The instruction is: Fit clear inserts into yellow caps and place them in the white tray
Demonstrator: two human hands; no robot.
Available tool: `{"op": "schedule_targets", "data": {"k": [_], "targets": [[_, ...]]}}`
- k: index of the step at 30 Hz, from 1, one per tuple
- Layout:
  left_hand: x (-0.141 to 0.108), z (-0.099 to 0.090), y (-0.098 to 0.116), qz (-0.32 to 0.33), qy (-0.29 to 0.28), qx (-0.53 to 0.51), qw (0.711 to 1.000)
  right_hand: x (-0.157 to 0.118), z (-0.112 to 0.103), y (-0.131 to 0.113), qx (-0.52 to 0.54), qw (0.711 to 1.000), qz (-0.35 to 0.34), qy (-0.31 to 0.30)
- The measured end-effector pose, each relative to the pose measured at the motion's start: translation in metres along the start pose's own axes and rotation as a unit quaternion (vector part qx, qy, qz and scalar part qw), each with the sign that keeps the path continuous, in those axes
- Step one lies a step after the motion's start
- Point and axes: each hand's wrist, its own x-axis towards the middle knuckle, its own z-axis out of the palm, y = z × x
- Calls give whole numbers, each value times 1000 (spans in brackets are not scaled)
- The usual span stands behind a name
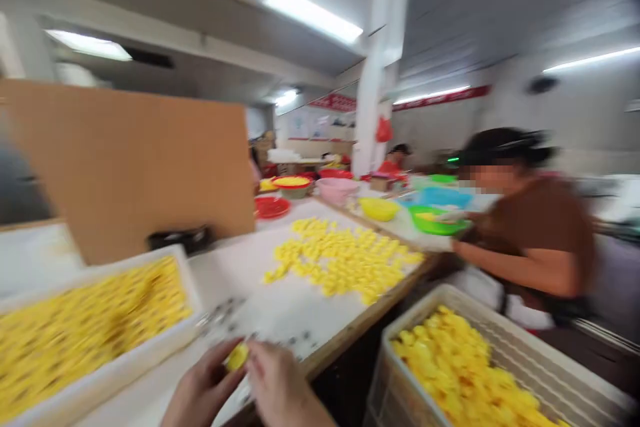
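Observation:
Low in the view, my left hand [206, 383] is closed around a small yellow plastic piece [237, 356], its round face turned up. Close against it, my right hand [280, 383] has its fingers pinched together at the piece's edge. Whatever sits between those fingertips is hidden and blurred. Small dark, metallic-looking bits [227, 310] lie scattered on the white tabletop [267, 307] just beyond both hands. Farther out, a spread of loose yellow pieces [345, 257] covers part of the same table.
A white tray [193, 287] of yellow pieces stands left, before a cardboard panel [145, 167]. A plastic crate [387, 360] of yellow pieces is at right, below the table edge. Beyond it a person [535, 233] works over a green basin [435, 225].

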Motion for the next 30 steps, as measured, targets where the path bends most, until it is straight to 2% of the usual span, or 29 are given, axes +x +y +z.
{"op": "schedule_targets", "data": {"k": [3,5,8,13,17,20,22,26,28,30], "targets": [[-1,-9,-15,-56,5,-56,997,9,23,18,76,996,-25,-35],[6,-6,-19,-84,-6,-143,986,15,30,32,106,993,-27,-42],[15,2,-19,-123,-28,-255,959,25,32,49,121,993,-9,-15],[35,4,-18,-152,-53,-276,948,49,36,61,89,995,-3,48],[57,4,-25,-147,-60,-291,943,62,45,58,61,996,-46,48],[65,6,-36,-158,-46,-320,933,66,48,57,23,996,-88,25],[66,7,-44,-160,-27,-312,936,68,46,58,19,995,-97,-6],[63,6,-53,-140,-4,-277,951,76,39,61,62,995,-52,-65],[62,2,-50,-136,-33,-322,936,79,35,61,91,992,-22,-87],[62,-3,-45,-152,-74,-402,900,83,31,61,113,988,-5,-102]]}}
